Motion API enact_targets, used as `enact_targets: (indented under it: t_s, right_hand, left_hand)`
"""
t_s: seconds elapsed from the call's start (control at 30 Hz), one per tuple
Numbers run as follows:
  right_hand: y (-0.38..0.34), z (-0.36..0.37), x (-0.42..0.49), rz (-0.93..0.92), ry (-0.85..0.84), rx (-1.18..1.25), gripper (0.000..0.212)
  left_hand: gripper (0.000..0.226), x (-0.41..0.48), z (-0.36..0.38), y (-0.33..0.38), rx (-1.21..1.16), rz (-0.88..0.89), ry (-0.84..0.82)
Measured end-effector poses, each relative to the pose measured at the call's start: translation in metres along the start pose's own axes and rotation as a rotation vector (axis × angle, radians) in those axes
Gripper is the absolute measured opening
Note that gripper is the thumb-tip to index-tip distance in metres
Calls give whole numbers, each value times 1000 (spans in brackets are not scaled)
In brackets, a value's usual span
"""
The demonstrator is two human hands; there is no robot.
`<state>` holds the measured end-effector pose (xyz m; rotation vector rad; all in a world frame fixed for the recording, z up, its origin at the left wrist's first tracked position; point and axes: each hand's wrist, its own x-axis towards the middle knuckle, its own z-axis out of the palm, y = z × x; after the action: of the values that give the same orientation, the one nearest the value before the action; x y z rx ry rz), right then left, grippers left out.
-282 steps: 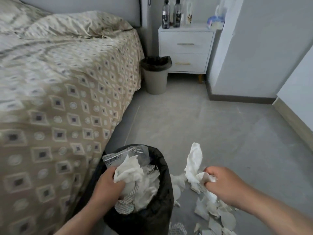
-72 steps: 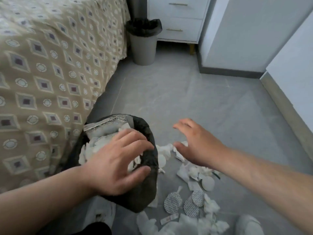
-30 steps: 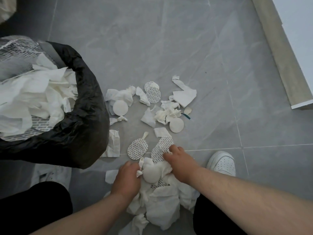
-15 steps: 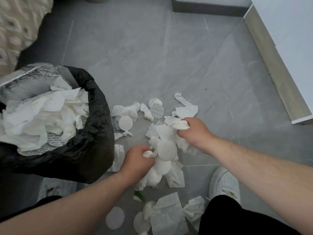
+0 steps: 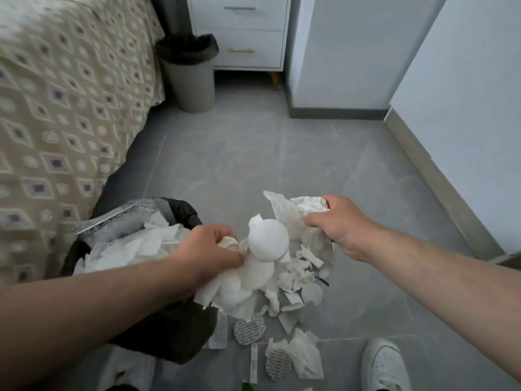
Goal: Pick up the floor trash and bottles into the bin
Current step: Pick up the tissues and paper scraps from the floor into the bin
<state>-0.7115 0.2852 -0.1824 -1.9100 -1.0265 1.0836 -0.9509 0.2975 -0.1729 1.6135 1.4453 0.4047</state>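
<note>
Head view. The left hand (image 5: 210,249) and the right hand (image 5: 335,221), which half a second ago were pressed down among the litter on the floor, are now raised, each clenched on its share of one bundle of tissue and round pads (image 5: 267,246) held clear of the tiles. The bundle hangs just beside the rim of the black-lined bin (image 5: 180,210), whose mouth is already heaped with white paper. The gather is thus done, and the transfer into the bin is judged to be the step in hand. Loose scraps (image 5: 296,303) and patterned discs (image 5: 249,328) remain on the grey floor (image 5: 253,165) below, near a white shoe (image 5: 384,362). No bottles are visible on the floor. A second bin (image 5: 191,77) stands well apart, by the bed (image 5: 62,108).
</note>
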Motion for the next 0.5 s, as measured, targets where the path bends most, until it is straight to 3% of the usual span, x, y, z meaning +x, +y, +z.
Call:
enact_targets:
  t_s: [0.17,0.33,0.5]
  right_hand:
    - [-13,16,-8,51,0,141,20]
    - [-16,31,-14,64,-16,177,12]
    - [-28,40,-18,72,-62,204,17]
  left_hand:
    - [11,-15,-15,-22,-232,-94,16]
    - [24,-13,-23,-38,-478,-177,-13]
    - [12,-6,-59,-41,-620,-160,68]
